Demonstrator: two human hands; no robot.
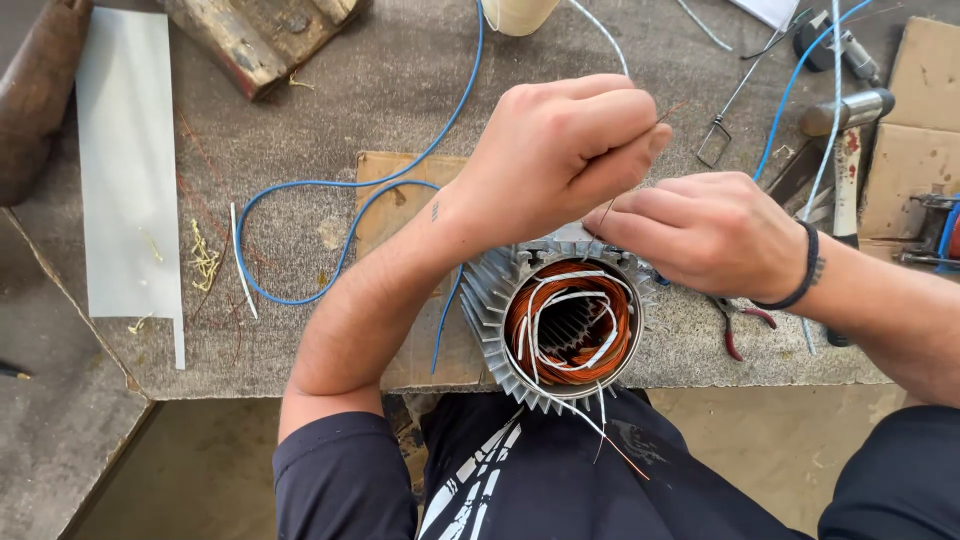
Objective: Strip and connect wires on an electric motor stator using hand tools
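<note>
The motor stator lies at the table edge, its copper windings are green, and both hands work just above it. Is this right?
Not quite. In the head view the windings inside the motor stator are orange copper, not green. The left hand and right hand do work just above it, at the table edge.

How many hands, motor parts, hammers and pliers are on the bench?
Hands: 2, the left hand and the right hand, both pinching a thin wire
Finned motor stator with copper windings: 1
Hammer: 1
Red-handled pliers: 1
Total: 5
</note>
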